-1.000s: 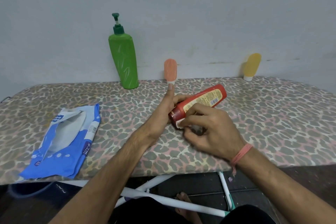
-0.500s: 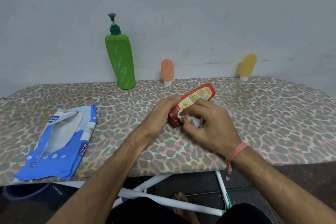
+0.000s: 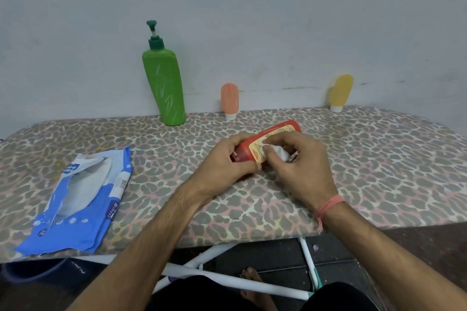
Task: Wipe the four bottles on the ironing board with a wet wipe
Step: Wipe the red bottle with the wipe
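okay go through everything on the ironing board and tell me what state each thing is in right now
Red bottle: lying tilted, gripped by left hand.
Wet wipe: bunched, pressed on the label by right hand.
Green pump bottle: upright.
Orange tube: standing on its cap.
Yellow tube: standing on its cap.
Wipes pack: lying flat, open.

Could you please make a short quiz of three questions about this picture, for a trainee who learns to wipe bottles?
1. True or false: the green pump bottle lies on its side on the ironing board.
2. Which bottle is being wiped? A) the yellow bottle B) the red bottle C) the orange bottle
3. Fill in: the right hand presses the white ____ against the label.

Key:
1. False; it stands upright by the wall.
2. B; the left hand grips its cap end.
3. Wet wipe; the blue wipe packet lies open at the left.
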